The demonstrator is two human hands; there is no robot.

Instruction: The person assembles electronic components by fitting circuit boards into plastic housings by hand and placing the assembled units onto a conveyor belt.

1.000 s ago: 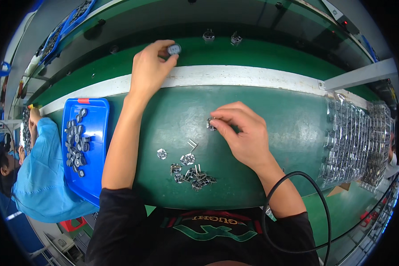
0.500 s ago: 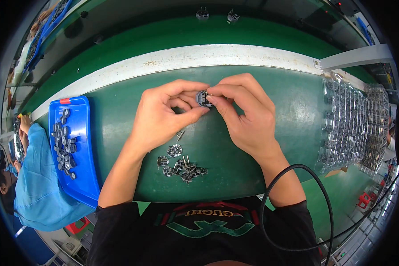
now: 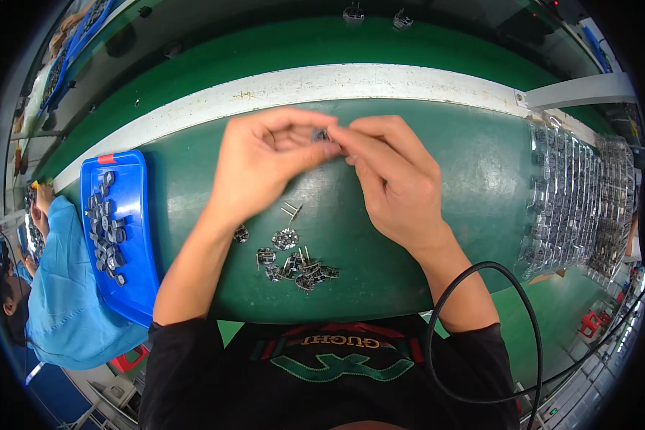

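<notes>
Above the green tabletop, my left hand (image 3: 254,158) pinches a small round grey housing (image 3: 320,134) between thumb and fingers. Dark circuit parts showed inside the housing a moment ago; fingers now cover most of it, and the left hand is slightly blurred. My right hand (image 3: 401,172) is closed against the housing's right side, its index fingertip and thumb close to the left thumb. Below the hands lie several small round circuit boards with components (image 3: 304,274). One board with two long metal pins (image 3: 285,238) lies a little apart, and another (image 3: 241,233) is beside my left forearm.
On the left, a blue tray (image 3: 145,236) holds several grey round housings (image 3: 107,229). Clear plastic trays of parts (image 3: 562,197) stack at the right. A white rail (image 3: 265,87) borders the green belt (image 3: 279,57). A black cable (image 3: 534,337) loops by my right forearm. A co-worker's blue sleeve (image 3: 72,287) is far left.
My hands have moved slightly up, and the housing has turned so that its open face is mostly hidden. The right fingers have shifted over it. Parts on the far belt have slid right.
</notes>
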